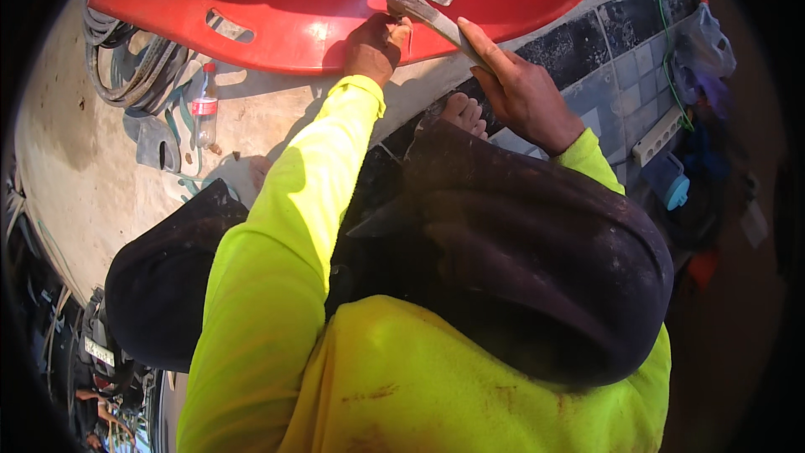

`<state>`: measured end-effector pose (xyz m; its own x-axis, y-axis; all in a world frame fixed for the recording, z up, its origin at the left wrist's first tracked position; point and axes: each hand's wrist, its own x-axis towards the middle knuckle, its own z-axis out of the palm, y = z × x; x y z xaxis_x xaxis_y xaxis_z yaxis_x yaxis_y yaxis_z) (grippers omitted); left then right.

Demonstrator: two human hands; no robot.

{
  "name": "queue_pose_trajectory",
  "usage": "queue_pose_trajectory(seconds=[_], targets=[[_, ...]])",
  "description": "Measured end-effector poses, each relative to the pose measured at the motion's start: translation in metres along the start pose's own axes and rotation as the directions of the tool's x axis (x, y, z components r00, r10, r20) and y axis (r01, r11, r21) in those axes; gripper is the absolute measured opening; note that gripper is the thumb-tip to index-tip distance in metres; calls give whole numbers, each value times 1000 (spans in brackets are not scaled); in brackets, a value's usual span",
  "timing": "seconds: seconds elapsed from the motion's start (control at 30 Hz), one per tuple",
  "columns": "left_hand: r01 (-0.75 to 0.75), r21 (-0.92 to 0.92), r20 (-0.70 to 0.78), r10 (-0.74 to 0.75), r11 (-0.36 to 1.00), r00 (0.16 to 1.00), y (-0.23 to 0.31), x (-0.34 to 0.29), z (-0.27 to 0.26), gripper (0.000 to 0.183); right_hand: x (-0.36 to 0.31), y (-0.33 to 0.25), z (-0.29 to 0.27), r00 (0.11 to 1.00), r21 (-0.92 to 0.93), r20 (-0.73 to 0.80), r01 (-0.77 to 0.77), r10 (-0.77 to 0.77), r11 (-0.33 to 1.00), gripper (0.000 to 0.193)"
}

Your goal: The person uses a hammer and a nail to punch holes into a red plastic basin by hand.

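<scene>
The right hand (524, 88) is wrapped around the shaft of a metal hammer (436, 17), fingers extended along the handle, so the lower end of the handle is hidden inside the grip; the worn, greyish claw head pokes out at about 11 o'clock from that hand, over the inner face of a large red plastic tub (319, 0). The left hand (377, 44) is curled narrow at the tub's near rim, just beside the hammer head at its 8 o'clock; its fingertips are turned away, so whether it pinches something small there cannot be made out. The tub is cut off by the top edge, with one handle slot showing at its left. Both arms wear bright yellow-green sleeves, and dark trouser-covered knees fill the middle, hiding most of the ground below the hands; bare toes (465, 113) show between the arms. At 9 o'clock from the left hand a clear plastic bottle (204, 109) with a red label lies on the concrete floor (75, 159), beside a pile of coiled hoses (134, 67) partly tucked under the tub. At 3 o'clock, a tiled step (620, 67) runs toward a white power strip (658, 138) and dim, blurred clutter near the rim.
</scene>
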<state>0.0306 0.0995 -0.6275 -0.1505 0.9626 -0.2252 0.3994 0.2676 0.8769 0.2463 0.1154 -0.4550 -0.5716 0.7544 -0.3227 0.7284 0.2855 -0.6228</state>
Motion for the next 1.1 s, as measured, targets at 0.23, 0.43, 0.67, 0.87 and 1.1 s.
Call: queue_pose_trajectory(seconds=[0.23,0.43,0.67,0.87,1.1], targets=[[-192,20,-22,192,981,981,7,-4,-3,15,0,-13,1,942,25,-268,219,-204,975,61],[-187,79,41,184,979,982,7,-5,-3,19,-2,-19,0,949,20,-246,209,-198,978,65],[-74,134,61,67,988,996,10,-9,-8,20,-2,-5,9,997,90,-75,20,-13,996,64],[-119,-12,-102,117,993,988,5,-5,4,15,-11,23,37,981,152,-177,-54,81,987,65],[110,-68,-2,-111,992,994,6,15,-1,11,-15,27,57,969,219,-138,-173,205,960,66]])
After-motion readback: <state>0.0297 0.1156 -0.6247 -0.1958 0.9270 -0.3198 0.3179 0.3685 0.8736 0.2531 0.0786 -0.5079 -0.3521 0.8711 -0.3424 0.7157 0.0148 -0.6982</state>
